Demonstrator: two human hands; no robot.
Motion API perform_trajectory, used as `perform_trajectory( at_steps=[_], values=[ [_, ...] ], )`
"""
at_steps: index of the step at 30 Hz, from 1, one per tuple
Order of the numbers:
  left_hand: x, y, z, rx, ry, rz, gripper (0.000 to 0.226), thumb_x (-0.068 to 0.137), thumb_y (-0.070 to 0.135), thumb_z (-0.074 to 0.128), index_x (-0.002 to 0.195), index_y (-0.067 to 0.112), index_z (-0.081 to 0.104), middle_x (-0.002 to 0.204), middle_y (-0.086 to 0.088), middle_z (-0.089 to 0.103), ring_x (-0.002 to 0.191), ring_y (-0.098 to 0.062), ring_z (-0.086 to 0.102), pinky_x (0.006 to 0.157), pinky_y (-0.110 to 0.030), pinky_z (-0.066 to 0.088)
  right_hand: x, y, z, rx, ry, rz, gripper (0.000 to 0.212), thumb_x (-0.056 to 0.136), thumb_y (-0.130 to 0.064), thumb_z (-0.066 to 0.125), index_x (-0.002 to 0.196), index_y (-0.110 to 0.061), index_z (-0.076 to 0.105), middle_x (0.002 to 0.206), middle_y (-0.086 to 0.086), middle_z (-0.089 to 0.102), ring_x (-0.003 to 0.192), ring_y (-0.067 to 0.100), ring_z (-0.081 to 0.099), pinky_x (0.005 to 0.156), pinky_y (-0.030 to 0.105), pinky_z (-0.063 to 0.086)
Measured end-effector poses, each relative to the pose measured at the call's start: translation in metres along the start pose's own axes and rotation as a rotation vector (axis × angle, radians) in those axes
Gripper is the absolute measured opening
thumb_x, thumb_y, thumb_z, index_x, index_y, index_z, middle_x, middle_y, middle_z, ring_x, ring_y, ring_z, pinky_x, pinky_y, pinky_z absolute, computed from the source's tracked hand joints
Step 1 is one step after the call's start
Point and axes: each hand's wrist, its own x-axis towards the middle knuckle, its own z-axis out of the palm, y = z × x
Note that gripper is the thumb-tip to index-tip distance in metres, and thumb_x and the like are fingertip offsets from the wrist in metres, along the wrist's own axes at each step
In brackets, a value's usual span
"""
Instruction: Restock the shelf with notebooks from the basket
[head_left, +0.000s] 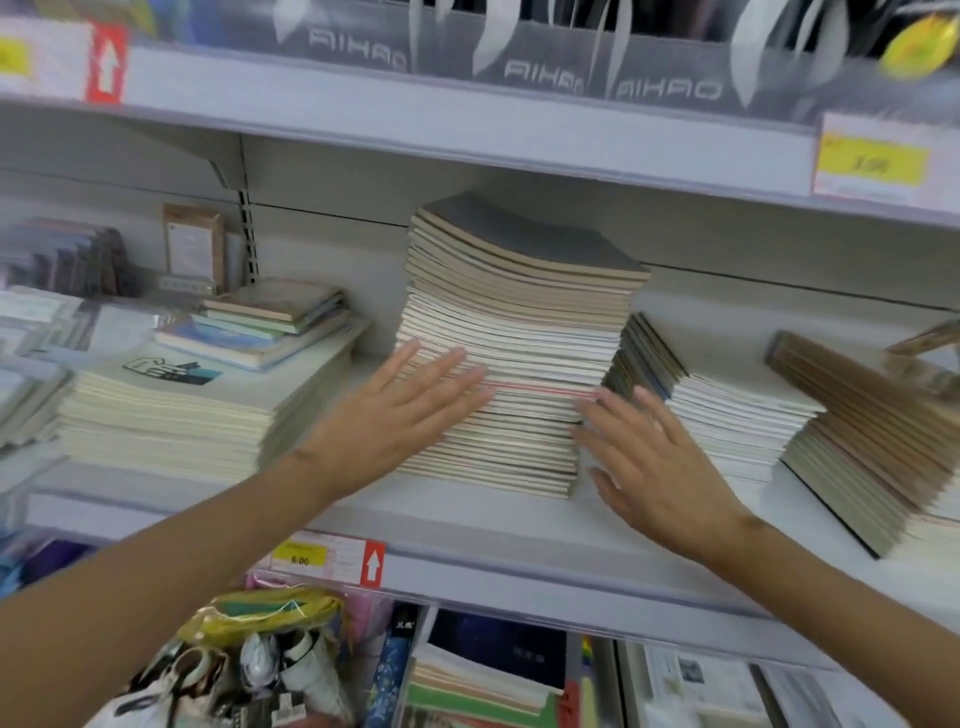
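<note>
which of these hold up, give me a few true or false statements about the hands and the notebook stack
1. The left hand and right hand are both open at the tall stack. True.
2. The stack's top notebook has a red cover. False: it is grey.
3. The left hand grips a notebook. False: it holds nothing, and its fingers lie straight at the stack's front.
4. A yellow price tag sits on the shelf edge below the stack. True.

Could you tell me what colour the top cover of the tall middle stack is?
The top cover is dark grey; head view.
</note>
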Motion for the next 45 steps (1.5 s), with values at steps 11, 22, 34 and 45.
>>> perform_trajectory(
  at_steps=[11, 22, 34, 45],
  values=[
    [0.005, -0.004, 0.030, 0.115, -0.219, 0.112, 0.065, 0.100, 0.048, 0.010, 0.155, 0.014, 0.000, 0.161, -0.003, -0.008, 0.149, -0.022, -0.006, 0.120, -0.047, -0.005, 0.009, 0.014, 0.029, -0.154, -0.257, -0.222, 0.074, 0.100, -0.057, 0.015, 0.155, -0.010, 0.005, 0.162, 0.006, -0.003, 0.150, 0.021, -0.002, 0.121, 0.049, 0.002],
    [0.010, -0.002, -0.012, 0.147, -0.403, 0.307, 0.075, 0.096, 0.015, 0.030, 0.151, 0.023, -0.020, 0.159, -0.002, -0.023, 0.145, -0.029, -0.022, 0.115, -0.057, -0.016, 0.008, 0.011, 0.008, -0.172, -0.248, -0.444, 0.062, 0.098, -0.022, 0.032, 0.154, -0.012, 0.009, 0.161, 0.005, 0.009, 0.148, 0.025, 0.002, 0.119, 0.050, -0.002],
    [0.008, -0.003, 0.012, 0.112, -0.623, 0.507, 0.071, 0.099, 0.011, 0.023, 0.149, 0.027, -0.025, 0.153, 0.010, -0.034, 0.135, -0.017, -0.044, 0.105, -0.048, -0.035, 0.007, 0.025, 0.025, -0.148, -0.272, -0.607, 0.057, 0.099, -0.031, 0.045, 0.151, -0.015, 0.030, 0.159, -0.005, 0.022, 0.148, 0.023, 0.008, 0.118, 0.049, -0.001],
    [0.011, 0.006, -0.015, 0.126, -0.276, 0.214, 0.084, 0.092, 0.032, 0.060, 0.155, 0.015, 0.007, 0.162, -0.009, -0.001, 0.149, -0.029, -0.002, 0.120, -0.052, 0.000, 0.008, 0.003, -0.002, 0.319, -0.011, 0.164, 0.025, 0.086, -0.046, 0.057, 0.088, -0.021, 0.050, 0.086, -0.006, 0.052, 0.076, 0.022, 0.058, 0.065, 0.027, 0.038]
  ],
)
